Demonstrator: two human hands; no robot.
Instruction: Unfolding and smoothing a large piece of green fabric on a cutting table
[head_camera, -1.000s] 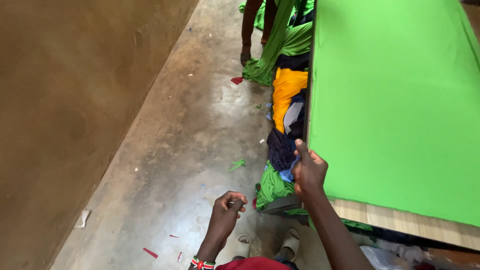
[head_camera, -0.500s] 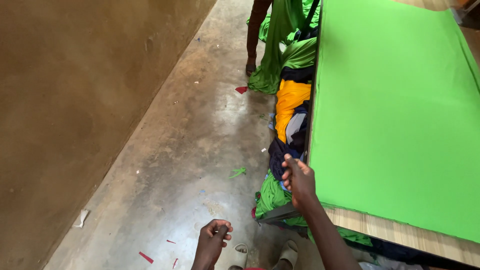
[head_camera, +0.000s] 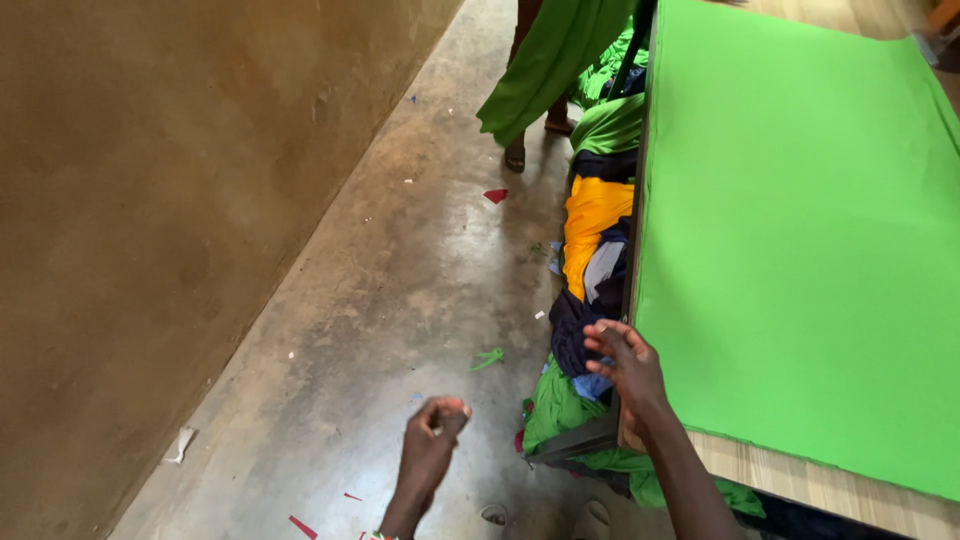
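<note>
A large green cloth (head_camera: 800, 240) lies spread flat over a wooden table (head_camera: 830, 485) on the right. My right hand (head_camera: 625, 368) rests at the table's left edge, fingers curled on the cloth's border near the front corner. My left hand (head_camera: 432, 445) hangs lower over the concrete floor with fingers bunched together; whether it holds something small I cannot tell. Below the table's edge, piled cloths (head_camera: 592, 260) in yellow, navy, blue and green show on a lower shelf.
Another person stands at the far end, legs and sandalled foot (head_camera: 516, 155) visible, with green fabric (head_camera: 555, 55) hanging by them. A brown wall (head_camera: 150, 220) runs along the left. Fabric scraps (head_camera: 490, 357) litter the concrete floor (head_camera: 400, 300).
The view has tilted up and closer to the table. My right hand has slid a little nearer along the table's edge. My left hand has stayed low with fingers bunched.
</note>
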